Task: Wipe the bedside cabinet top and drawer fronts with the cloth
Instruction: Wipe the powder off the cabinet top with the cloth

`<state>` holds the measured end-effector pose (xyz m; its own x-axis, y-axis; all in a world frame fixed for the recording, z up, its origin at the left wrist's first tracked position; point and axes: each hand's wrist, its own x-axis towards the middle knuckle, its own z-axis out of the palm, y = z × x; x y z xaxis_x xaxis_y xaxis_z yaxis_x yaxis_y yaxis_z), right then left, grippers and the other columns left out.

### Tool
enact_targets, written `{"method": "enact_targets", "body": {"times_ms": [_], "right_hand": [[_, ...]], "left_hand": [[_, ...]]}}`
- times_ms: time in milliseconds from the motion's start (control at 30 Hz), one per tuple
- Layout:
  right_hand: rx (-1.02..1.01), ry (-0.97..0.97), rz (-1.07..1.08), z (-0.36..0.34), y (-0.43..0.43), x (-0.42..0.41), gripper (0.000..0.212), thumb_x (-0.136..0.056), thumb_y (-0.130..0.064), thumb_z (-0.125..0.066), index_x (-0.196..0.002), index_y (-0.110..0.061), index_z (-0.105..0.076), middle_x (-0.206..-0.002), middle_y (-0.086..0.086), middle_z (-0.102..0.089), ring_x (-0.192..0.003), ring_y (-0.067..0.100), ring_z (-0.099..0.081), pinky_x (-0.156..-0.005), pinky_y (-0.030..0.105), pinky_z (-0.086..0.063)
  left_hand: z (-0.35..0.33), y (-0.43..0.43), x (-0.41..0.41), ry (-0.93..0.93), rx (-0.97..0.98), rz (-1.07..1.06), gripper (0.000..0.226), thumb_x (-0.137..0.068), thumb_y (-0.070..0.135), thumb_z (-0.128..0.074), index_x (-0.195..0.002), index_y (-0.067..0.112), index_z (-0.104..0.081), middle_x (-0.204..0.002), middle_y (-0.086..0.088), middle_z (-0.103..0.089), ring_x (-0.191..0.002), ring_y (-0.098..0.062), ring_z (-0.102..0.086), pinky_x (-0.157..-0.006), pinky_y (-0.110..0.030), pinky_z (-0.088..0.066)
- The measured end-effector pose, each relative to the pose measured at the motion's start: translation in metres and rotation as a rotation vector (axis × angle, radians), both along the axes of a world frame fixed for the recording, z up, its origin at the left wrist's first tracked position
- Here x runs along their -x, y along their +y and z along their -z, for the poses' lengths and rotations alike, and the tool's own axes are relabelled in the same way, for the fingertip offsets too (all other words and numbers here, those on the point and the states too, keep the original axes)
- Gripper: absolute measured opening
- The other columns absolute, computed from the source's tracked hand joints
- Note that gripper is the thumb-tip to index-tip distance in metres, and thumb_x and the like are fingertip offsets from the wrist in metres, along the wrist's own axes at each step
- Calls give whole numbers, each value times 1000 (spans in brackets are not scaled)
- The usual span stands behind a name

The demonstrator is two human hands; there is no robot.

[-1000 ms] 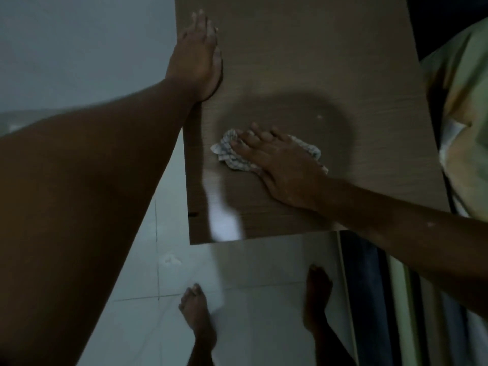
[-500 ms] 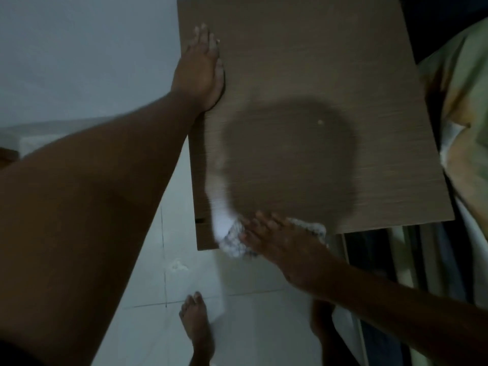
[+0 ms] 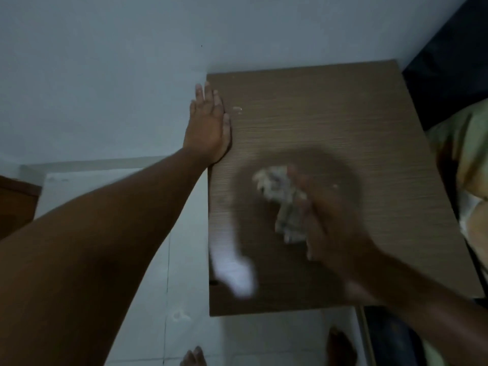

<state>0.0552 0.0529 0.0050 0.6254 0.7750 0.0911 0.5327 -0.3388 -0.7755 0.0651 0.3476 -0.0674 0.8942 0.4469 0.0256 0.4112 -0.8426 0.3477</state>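
On the brown wood-grain top of the bedside cabinet (image 3: pixel 330 107) your right hand (image 3: pixel 335 228), blurred, presses a crumpled pale cloth (image 3: pixel 280 196) near the middle; how tightly your fingers close on it cannot be told. Your left hand (image 3: pixel 208 128) lies flat and open, fingers straight, along the top's left edge, holding nothing. Your bare feet show on the white tiled floor (image 3: pixel 184 260) below
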Motion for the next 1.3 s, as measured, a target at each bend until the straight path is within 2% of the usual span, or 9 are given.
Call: {"method": "enact_targets", "body": {"times_ms": [67,133,267,333,400,767,967,1100,1300], "right_hand": [[16,2,108,-8,33,-38,43,-105,-21,-41,-147,-28,-39,-110,-2,-65,-84,6,-67,-68,13,-55],[7,-51,240,-12,74,-85,44,-106,-17,-40,-151,-18,-37,-113,11,-66,-80,21,-65,-64,20,-55],[50,-80,356,15,137,-157,47,-106,-12,-40,-152,-19,-35,-148,9,-45,-110,12,-59,-82,6,-48],[226,-178,332,42,157,-185,51,-104,-13,-37,-155,-14,-29,-155,12,-36,-137,27,-41,-113,29,-35],[454,-277,272,65,171,-191,60,-101,-18,-37,-157,-9,-17,-160,17,-25,-146,38,-24,-120,45,-20],[388,-408,-85,76,224,-162,54,-102,-21,-36,-156,-24,-27,-160,8,-30,-149,27,-22,-121,36,-14],[386,-360,-189,75,207,-132,57,-102,-17,-38,-156,-28,-23,-162,8,-25,-151,23,-15,-123,36,-10],[373,-329,-210,72,185,-106,57,-101,-15,-38,-156,-23,-25,-161,9,-27,-150,24,-17,-123,38,-12],[350,-406,-226,74,156,-74,60,-95,-7,-45,-154,-14,-30,-157,14,-34,-148,30,-24,-121,41,-17]], "left_hand": [[5,12,0,-27,56,-49,59,-108,26,-25,-158,-3,-12,-167,-22,-1,-155,-37,7,-126,-46,-1],[11,17,0,-12,149,-64,59,-109,27,-24,-159,-1,-9,-168,-21,1,-155,-35,9,-125,-45,-1],[21,18,1,-59,242,-41,59,-109,29,-23,-159,-2,-12,-168,-21,-4,-156,-30,-3,-126,-40,-9],[22,19,1,-86,260,-32,58,-109,29,-23,-158,-2,-15,-168,-20,-7,-156,-27,-10,-126,-32,-12],[22,19,1,-102,265,-25,57,-109,27,-24,-158,-2,-16,-168,-20,-8,-156,-26,-11,-123,-25,-10],[28,23,-2,-153,296,-57,56,-108,20,-29,-157,-5,-18,-167,-22,-7,-154,-29,-19,-116,-17,-10],[30,26,-1,-205,315,-32,55,-103,22,-30,-155,4,-32,-163,-21,-28,-148,-30,-34,-125,-34,-23],[29,25,4,-242,343,-51,52,-101,25,-28,-143,1,-48,-147,-19,-50,-135,-27,-50,-116,-40,-38],[19,18,6,-270,362,-30,38,-98,21,-40,-125,-3,-52,-122,-16,-60,-105,-23,-64,-92,-23,-53]]}}
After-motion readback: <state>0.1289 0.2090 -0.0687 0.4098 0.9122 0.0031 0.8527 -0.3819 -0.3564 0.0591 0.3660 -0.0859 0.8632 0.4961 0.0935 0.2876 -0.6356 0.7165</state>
